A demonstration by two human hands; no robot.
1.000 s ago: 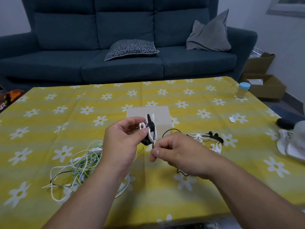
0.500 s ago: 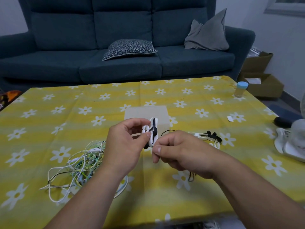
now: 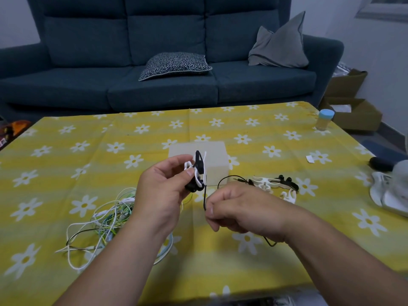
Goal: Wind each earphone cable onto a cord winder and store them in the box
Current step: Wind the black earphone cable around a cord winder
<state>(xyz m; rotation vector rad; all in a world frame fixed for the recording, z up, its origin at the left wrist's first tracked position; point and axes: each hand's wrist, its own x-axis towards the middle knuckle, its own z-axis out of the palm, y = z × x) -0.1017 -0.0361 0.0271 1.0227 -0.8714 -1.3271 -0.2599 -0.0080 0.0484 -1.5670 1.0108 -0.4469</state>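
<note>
1. Center frame, your left hand point(image 3: 163, 195) pinches a white plastic cord winder point(image 3: 187, 167), partly wrapped in black earphone cable point(image 3: 204, 195), between thumb and fingertips.
2. Just right and lower, your right hand point(image 3: 242, 213) pinches the thin cable hanging taut from it.
3. Behind stands the pale, matte box point(image 3: 217, 164), seemingly closed; tangled white and green cables point(image 3: 106, 217) lie lower left.

Three cord winders point(image 3: 187, 167) point(image 3: 262, 183) point(image 3: 288, 196), one box point(image 3: 217, 164), one jar point(image 3: 324, 120), two cushions point(image 3: 174, 65) point(image 3: 280, 47).
</note>
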